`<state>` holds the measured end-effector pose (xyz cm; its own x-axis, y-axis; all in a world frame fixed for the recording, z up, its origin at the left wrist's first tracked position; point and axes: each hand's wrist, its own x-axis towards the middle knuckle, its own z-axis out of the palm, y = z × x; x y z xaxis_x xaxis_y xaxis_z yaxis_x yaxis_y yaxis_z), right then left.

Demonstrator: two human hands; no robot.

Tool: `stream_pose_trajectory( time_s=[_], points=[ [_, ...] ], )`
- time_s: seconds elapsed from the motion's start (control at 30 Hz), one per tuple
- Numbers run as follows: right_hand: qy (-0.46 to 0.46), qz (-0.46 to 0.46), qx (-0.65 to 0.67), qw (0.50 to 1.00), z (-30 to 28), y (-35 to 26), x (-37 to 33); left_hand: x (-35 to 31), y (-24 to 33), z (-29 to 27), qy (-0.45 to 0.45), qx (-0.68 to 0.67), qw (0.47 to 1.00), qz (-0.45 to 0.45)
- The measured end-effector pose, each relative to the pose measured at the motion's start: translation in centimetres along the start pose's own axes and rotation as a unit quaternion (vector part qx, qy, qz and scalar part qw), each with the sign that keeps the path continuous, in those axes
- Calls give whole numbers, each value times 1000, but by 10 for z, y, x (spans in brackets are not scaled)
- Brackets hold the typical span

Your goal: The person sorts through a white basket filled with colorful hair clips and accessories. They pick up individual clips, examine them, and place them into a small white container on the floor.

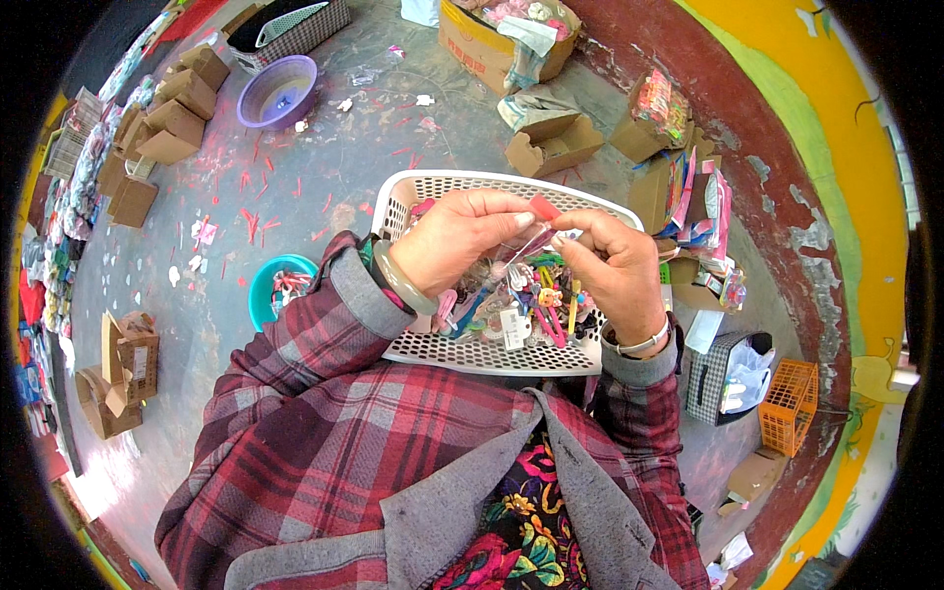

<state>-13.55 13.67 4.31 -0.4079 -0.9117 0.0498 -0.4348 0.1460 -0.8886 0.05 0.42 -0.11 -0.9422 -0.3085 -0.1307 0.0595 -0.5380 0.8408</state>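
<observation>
My left hand [442, 241] and my right hand [615, 258] meet over a white perforated plastic basket [492, 367]. Their thumbs and forefingers are pinched around a small red strip [544, 207]. A thin clear and purplish piece [532, 242] hangs just below the fingertips; how it joins the strip is hard to make out. Inside the basket lies a jumble of small colourful trinkets, among them a white tag [513, 328], pink sticks [547, 325] and a little figure with yellow and orange parts [550, 298]. My forearms hide parts of the basket's sides.
To the left stands a teal bucket [261, 295] of small red and white pieces. A purple basin [278, 91] is farther off. Open cardboard boxes [554, 145] stand around, with an orange crate [788, 406] at right. Red strips and scraps litter the grey floor [339, 147].
</observation>
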Motion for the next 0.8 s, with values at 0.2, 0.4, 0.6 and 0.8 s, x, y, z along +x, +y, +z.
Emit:
stream_pose_trajectory(
  time_s=[0.2, 0.4, 0.6, 0.8],
  points=[
    [1, -3, 11, 1000, 4, 11, 3, -2, 0, -1, -10, 5, 1000, -10],
    [13, -2, 28, 1000, 7, 8, 3, -4, 10, 3, -23, 6, 998, -62],
    [35, 60, 134, 989, 6, 9, 5, 1, 2, 0, -17, -7, 1000, 5],
    [-2, 135, 310, 941, 21, 12, 8, 5, -2, -2, 1, 6, 999, 32]
  ],
)
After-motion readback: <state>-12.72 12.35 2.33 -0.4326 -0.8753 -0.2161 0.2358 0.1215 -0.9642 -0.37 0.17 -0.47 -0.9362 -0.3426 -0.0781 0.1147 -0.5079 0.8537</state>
